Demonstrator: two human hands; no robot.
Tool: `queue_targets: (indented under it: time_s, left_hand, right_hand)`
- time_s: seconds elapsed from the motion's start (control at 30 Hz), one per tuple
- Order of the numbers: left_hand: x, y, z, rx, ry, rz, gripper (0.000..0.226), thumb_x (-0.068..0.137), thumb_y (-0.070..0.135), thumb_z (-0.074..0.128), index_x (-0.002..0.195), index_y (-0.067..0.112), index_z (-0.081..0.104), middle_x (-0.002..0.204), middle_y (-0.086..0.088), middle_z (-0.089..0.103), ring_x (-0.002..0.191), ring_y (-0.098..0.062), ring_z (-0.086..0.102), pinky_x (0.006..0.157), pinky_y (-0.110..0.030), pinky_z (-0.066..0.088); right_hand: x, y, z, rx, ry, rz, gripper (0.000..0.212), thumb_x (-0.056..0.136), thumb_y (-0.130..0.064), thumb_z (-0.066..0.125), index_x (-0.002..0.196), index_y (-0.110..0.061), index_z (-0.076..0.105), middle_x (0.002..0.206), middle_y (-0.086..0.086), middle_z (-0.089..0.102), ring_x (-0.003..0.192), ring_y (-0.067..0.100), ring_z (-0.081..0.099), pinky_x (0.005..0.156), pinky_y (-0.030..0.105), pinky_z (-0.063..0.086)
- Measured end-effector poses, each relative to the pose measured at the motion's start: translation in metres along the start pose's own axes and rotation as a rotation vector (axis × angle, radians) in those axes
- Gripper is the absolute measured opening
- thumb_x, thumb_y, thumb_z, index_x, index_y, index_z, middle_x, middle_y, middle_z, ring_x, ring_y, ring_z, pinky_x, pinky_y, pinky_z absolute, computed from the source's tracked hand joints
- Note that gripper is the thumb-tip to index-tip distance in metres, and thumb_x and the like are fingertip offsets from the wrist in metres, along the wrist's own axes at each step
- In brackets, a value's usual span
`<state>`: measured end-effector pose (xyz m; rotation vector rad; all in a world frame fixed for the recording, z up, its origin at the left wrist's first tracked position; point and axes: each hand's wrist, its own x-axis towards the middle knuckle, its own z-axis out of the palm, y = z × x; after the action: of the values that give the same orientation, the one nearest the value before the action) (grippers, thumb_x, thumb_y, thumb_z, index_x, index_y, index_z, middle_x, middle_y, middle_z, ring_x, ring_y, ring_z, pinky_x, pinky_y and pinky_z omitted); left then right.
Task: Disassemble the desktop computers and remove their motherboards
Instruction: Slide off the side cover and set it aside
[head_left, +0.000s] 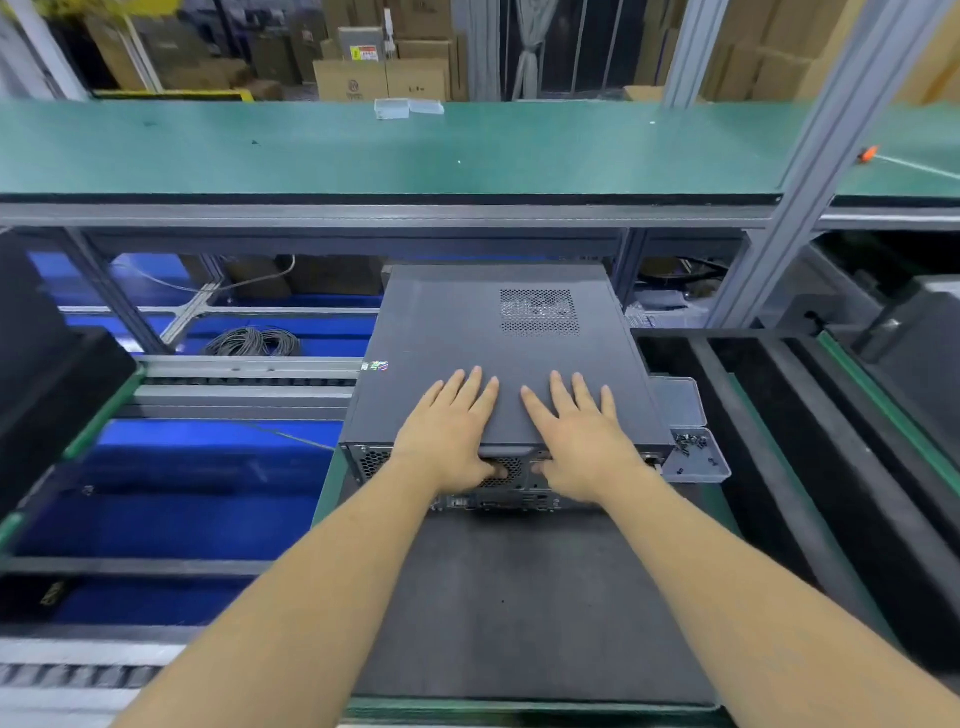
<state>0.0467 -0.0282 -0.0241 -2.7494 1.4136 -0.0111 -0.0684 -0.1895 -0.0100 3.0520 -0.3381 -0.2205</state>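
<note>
Nearest the camera, a dark mat (519, 597) covers the worktop (524, 707), and both bare forearms reach forward over it to the desktop computer (467, 332), which lies flat at the mat's far end with its rear panel (509, 480) of ports and vent holes turned toward the person. The left hand (447, 431) and the right hand (582, 436) lie side by side on the near part of the side cover (457, 322), fingers straight and spread on the metal, while each thumb hooks down over the rear lip of that cover; neither grip is clenched, both are flat, pressing holds rather than a grasp around anything. This looks like the opening step of disassembly: freeing the cover so the motherboard inside can be reached. The case is closed and nothing of the board shows. The next move probably calls for an even push or pull along the cover's sliding direction, both palms pressing together so the panel does not bind; whether its screws are all out cannot be told. Just right of the case, a clear tray (701, 462) holds small dark screws. Beyond, a vent grille (540, 312) marks the cover's far half, and a green shelf (363, 150) runs across above.
</note>
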Motion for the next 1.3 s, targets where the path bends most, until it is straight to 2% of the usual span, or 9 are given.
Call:
queue_targets:
  time_s: [0.3, 0.47, 0.63, 0.73, 0.8, 0.97, 1.13, 1.2, 1.3]
  left_hand:
    - [-0.018, 0.014, 0.011, 0.000, 0.113, -0.034, 0.096, 0.083, 0.046, 0.059, 0.160, 0.020, 0.007, 0.167, -0.006, 0.007, 0.154, -0.025, 0.008, 0.125, -0.038, 0.008]
    - [-0.017, 0.014, 0.004, 0.017, 0.082, -0.042, 0.092, 0.088, 0.049, 0.058, 0.160, 0.021, 0.007, 0.167, -0.007, 0.008, 0.153, -0.026, 0.009, 0.124, -0.040, 0.009]
    - [-0.026, 0.009, -0.012, 0.114, 0.088, 0.053, 0.075, 0.096, 0.043, 0.055, 0.158, 0.019, 0.020, 0.164, -0.008, 0.021, 0.149, -0.032, 0.023, 0.122, -0.044, 0.019]
    - [-0.024, 0.002, -0.044, 0.065, 0.401, 0.156, 0.056, 0.076, 0.013, 0.078, 0.130, 0.009, 0.064, 0.131, -0.015, 0.064, 0.116, -0.036, 0.063, 0.097, -0.047, 0.052]
    - [-0.017, 0.001, -0.071, 0.119, 0.550, 0.200, 0.037, 0.063, 0.001, 0.078, 0.100, 0.009, 0.075, 0.094, -0.009, 0.075, 0.081, -0.031, 0.072, 0.070, -0.040, 0.057]
    - [-0.005, 0.013, -0.129, 0.207, 0.821, 0.115, 0.025, 0.066, -0.004, 0.070, 0.079, 0.017, 0.069, 0.071, 0.002, 0.065, 0.067, -0.026, 0.061, 0.080, -0.038, 0.049]
    - [0.014, 0.033, -0.186, 0.071, 1.144, 0.078, 0.034, 0.076, -0.001, 0.066, 0.100, 0.022, 0.076, 0.126, -0.009, 0.066, 0.122, -0.035, 0.058, 0.110, -0.054, 0.037]
    - [0.021, 0.056, -0.210, -0.189, 1.152, -0.002, 0.073, 0.074, -0.011, 0.056, 0.137, 0.026, 0.060, 0.153, -0.016, 0.042, 0.143, -0.040, 0.035, 0.116, -0.052, 0.029]
    - [0.039, 0.102, -0.234, -0.671, 1.094, 0.065, 0.102, 0.070, -0.026, 0.046, 0.156, 0.026, 0.029, 0.165, -0.020, 0.007, 0.152, -0.038, 0.007, 0.103, -0.031, 0.042]
  right_hand:
    - [-0.022, -0.014, 0.020, -0.082, 0.129, 0.051, 0.078, 0.100, -0.036, 0.052, 0.159, -0.021, 0.003, 0.165, 0.014, 0.009, 0.151, 0.039, 0.011, 0.120, 0.058, 0.014]
    - [-0.019, -0.012, 0.010, -0.073, 0.119, 0.046, 0.073, 0.101, -0.043, 0.049, 0.159, -0.022, 0.010, 0.164, 0.013, 0.016, 0.150, 0.037, 0.017, 0.119, 0.055, 0.020]
    - [-0.036, -0.012, -0.003, -0.128, 0.178, 0.008, 0.061, 0.101, -0.043, 0.050, 0.152, -0.014, 0.035, 0.154, 0.017, 0.039, 0.141, 0.037, 0.038, 0.112, 0.051, 0.037]
    - [-0.039, -0.010, -0.027, -0.162, 0.476, -0.014, 0.046, 0.082, -0.028, 0.079, 0.122, -0.009, 0.068, 0.115, 0.015, 0.071, 0.103, 0.035, 0.068, 0.082, 0.046, 0.056]
    - [-0.028, -0.009, -0.059, -0.109, 0.562, 0.064, 0.049, 0.070, -0.011, 0.082, 0.117, -0.010, 0.068, 0.095, 0.010, 0.072, 0.081, 0.034, 0.068, 0.069, 0.040, 0.051]
    - [-0.015, -0.002, -0.124, -0.151, 0.545, 0.209, 0.020, 0.078, -0.002, 0.065, 0.094, -0.012, 0.061, 0.074, 0.006, 0.063, 0.065, 0.032, 0.061, 0.052, 0.032, 0.032]
    - [-0.028, 0.009, -0.150, 0.047, 0.833, 0.427, 0.013, 0.080, -0.001, 0.066, 0.083, -0.009, 0.057, 0.065, 0.012, 0.063, 0.051, 0.034, 0.054, 0.051, 0.027, 0.020]
    - [-0.035, 0.020, -0.162, 0.112, 0.950, 0.507, 0.019, 0.076, 0.001, 0.066, 0.078, -0.010, 0.051, 0.061, 0.015, 0.058, 0.050, 0.034, 0.048, 0.051, 0.027, 0.017]
    - [-0.055, 0.046, -0.177, 0.030, 0.946, 0.640, 0.032, 0.074, 0.004, 0.065, 0.078, -0.013, 0.039, 0.059, 0.009, 0.043, 0.051, 0.030, 0.038, 0.049, 0.024, 0.011]
